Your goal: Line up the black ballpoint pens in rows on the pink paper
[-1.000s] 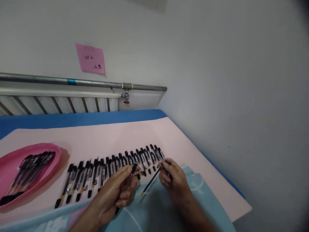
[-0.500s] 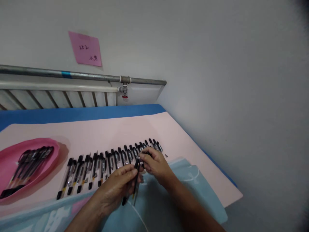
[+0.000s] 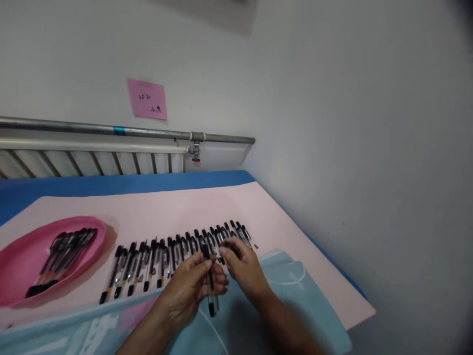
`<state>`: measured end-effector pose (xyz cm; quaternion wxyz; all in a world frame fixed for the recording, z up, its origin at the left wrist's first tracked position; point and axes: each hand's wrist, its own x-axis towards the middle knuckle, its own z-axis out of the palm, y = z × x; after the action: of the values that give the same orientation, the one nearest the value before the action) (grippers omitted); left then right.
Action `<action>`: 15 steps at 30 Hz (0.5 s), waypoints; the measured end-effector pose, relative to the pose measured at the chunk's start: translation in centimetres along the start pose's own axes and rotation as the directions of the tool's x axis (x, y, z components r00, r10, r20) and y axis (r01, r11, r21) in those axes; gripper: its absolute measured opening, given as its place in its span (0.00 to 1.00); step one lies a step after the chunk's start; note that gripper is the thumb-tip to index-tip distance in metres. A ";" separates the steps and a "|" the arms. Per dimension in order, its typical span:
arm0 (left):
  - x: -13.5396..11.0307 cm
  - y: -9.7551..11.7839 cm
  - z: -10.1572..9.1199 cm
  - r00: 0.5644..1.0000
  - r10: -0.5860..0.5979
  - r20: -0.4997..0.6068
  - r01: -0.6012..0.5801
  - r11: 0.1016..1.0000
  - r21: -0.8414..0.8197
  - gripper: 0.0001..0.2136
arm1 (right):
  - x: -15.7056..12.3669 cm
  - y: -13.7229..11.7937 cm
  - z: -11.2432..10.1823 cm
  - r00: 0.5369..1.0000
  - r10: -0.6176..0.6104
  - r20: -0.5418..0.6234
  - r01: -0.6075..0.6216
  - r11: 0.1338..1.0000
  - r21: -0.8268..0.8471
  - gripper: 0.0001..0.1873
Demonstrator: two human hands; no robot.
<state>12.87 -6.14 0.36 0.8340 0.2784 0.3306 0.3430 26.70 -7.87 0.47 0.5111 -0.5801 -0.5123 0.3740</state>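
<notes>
My left hand (image 3: 192,283) grips a black-capped pen (image 3: 211,293) between thumb and fingers, its dark lower end pointing down over the blue cloth (image 3: 288,291). Close by on the right, my right hand (image 3: 244,268) has its fingers curled, with a small dark piece (image 3: 235,251) partly showing among them; what it is I cannot make out. Behind both hands runs a long row of black-capped clear pens (image 3: 162,261), laid side by side on the pink sheet (image 3: 177,207). Some pens in the row are hidden by my hands.
A pink tray (image 3: 11,276) at the left holds several pens bunched together. Past the sheet lie a blue table edge (image 3: 148,185), a radiator (image 3: 103,162) and a metal pipe (image 3: 155,133). A pink note (image 3: 147,99) is on the wall.
My right hand has drawn slightly away from the pen in my left hand. That pen now stands more upright, and my left fingers have spread more beneath it. The view has shifted a little.
</notes>
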 end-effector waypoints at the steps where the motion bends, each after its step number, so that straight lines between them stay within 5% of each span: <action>1: 0.0 0.0 0.0 0.999 0.032 -0.033 -0.033 0.999 -0.018 0.08 | -0.7 0.0 0.1 1.000 -0.018 -0.012 0.018 0.999 -0.049 0.06; 8: -0.7 -1.2 0.0 0.968 0.234 -0.096 -0.232 0.972 0.034 0.08 | -5.0 0.8 1.1 0.999 -0.045 0.019 0.046 0.997 -0.067 0.14; 15: -1.2 -2.2 0.3 0.953 0.254 -0.165 -0.234 0.963 0.132 0.12 | -6.5 1.0 0.6 0.999 -0.036 0.024 0.038 0.996 -0.081 0.07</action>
<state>13.28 -8.45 -0.58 0.7349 0.3309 0.3865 0.4483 25.04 -14.03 -1.25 0.4880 -0.5865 -0.5436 0.3497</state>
